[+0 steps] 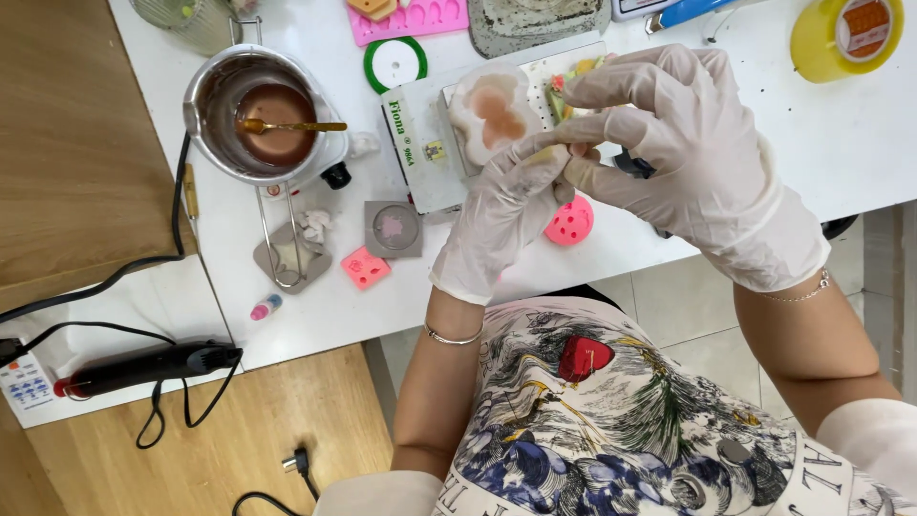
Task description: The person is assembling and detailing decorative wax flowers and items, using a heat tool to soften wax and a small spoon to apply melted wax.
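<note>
Both gloved hands meet at the centre of the frame above the white worktop (783,143): the left hand (501,215) pinches its fingertips against the right hand (688,158), whose thumb and forefinger close narrowly on something too small to make out, possibly the glove itself or a tiny piece. Just above them lies a pale flower-shaped mould (492,110) with pinkish filling, resting on a white box (415,143). A round pink mould (570,222) sits just below the hands, near the worktop's edge. At upper left a metal melting pot (253,110) holds brown-pink liquid and a gold spoon (287,125). By my judgement, the step is fine finger work between pours; any following move would call for a light, steady pinch.
</note>
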